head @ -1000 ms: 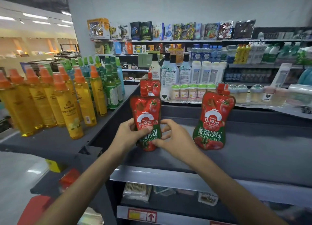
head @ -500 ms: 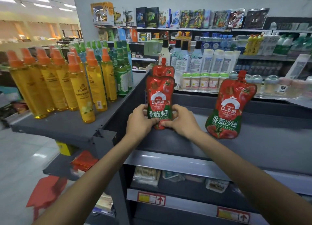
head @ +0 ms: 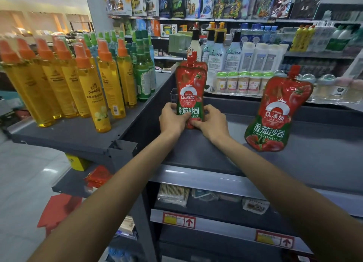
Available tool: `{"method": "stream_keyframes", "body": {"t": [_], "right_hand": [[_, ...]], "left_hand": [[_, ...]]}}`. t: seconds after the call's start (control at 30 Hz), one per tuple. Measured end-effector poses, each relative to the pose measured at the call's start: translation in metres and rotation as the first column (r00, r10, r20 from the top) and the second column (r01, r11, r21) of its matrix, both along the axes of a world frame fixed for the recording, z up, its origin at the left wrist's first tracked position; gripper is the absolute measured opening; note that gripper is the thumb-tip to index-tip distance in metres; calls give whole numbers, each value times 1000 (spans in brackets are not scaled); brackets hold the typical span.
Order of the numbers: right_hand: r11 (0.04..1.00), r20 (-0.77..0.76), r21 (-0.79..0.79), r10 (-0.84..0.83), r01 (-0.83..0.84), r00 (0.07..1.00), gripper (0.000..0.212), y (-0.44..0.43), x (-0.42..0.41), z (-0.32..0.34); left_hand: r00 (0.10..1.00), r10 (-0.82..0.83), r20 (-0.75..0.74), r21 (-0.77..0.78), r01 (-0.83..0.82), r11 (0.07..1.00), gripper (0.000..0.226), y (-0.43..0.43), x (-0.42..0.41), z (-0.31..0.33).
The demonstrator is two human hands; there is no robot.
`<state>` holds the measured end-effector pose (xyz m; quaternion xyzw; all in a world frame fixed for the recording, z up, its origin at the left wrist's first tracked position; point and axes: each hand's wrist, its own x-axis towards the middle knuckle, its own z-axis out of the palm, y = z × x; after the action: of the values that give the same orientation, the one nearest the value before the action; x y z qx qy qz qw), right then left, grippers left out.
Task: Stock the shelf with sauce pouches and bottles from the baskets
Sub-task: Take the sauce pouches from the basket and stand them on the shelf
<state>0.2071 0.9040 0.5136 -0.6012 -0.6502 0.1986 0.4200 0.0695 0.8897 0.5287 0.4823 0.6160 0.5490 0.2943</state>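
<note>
A red and green tomato sauce pouch (head: pixel 191 89) stands upright at the left end of the dark grey top shelf (head: pixel 318 159). My left hand (head: pixel 171 118) and my right hand (head: pixel 211 123) both grip its lower part from either side. Another pouch stands right behind it, mostly hidden. A second visible tomato sauce pouch (head: pixel 275 112) stands alone on the shelf to the right, tilted slightly, apart from my hands.
Yellow spray bottles with orange caps (head: pixel 92 89) and green bottles (head: pixel 143 73) fill the adjoining end shelf on the left. Small jars (head: pixel 243 83) line the far side behind the shelf. Lower shelves hold packets (head: pixel 172 195). A red basket (head: pixel 59 208) sits on the floor.
My hands have set the pouch down lower onto the shelf and slid down to its base. The camera has moved closer and tilted down.
</note>
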Motion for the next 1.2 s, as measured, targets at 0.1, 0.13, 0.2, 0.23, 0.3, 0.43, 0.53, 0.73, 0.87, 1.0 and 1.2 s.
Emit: {"method": "stream_keyframes", "body": {"t": [0.1, 0.13, 0.2, 0.23, 0.3, 0.43, 0.53, 0.73, 0.87, 1.0, 1.2], "right_hand": [[999, -43, -6, -37, 36, 998, 39, 3, -2, -4], [999, -51, -5, -46, 46, 998, 38, 4, -3, -4], [998, -53, -5, -58, 58, 997, 38, 7, -4, -6], [998, -54, -8, -60, 59, 997, 38, 9, -5, -7], [998, -59, -11, -57, 56, 997, 38, 10, -5, -8], [999, -80, 25, -34, 36, 996, 43, 9, -3, -8], [1000, -98, 6, -14, 15, 995, 42, 8, -1, -9], [999, -88, -23, -49, 47, 995, 35, 11, -3, -9], [999, -98, -24, -45, 42, 994, 35, 10, -2, -8], [999, -137, 4, -42, 43, 990, 33, 7, -1, -8], [997, -131, 12, -72, 74, 989, 23, 7, -1, -5]], "left_hand": [[999, 14, 51, 5, -14, 1000, 39, 2, 3, -1], [998, 24, 59, 10, -25, 1000, 38, 2, 3, -1], [996, 43, 82, 16, -44, 999, 40, 4, 4, -3], [995, 46, 87, 16, -48, 999, 41, 4, 5, -2], [997, 43, 70, 17, -44, 999, 40, 5, 6, -1], [996, 39, 82, 23, -41, 999, 33, 9, 3, -5], [995, 44, 88, 31, -47, 998, 28, 13, -2, -9], [987, 35, 155, -1, -36, 999, 27, 19, -5, -10], [983, 27, 183, 5, -29, 1000, 33, 16, -5, -10], [989, 6, 145, 32, -11, 999, 48, 11, -5, -11], [996, 27, 80, 51, -31, 998, 38, 14, -5, -10]]}}
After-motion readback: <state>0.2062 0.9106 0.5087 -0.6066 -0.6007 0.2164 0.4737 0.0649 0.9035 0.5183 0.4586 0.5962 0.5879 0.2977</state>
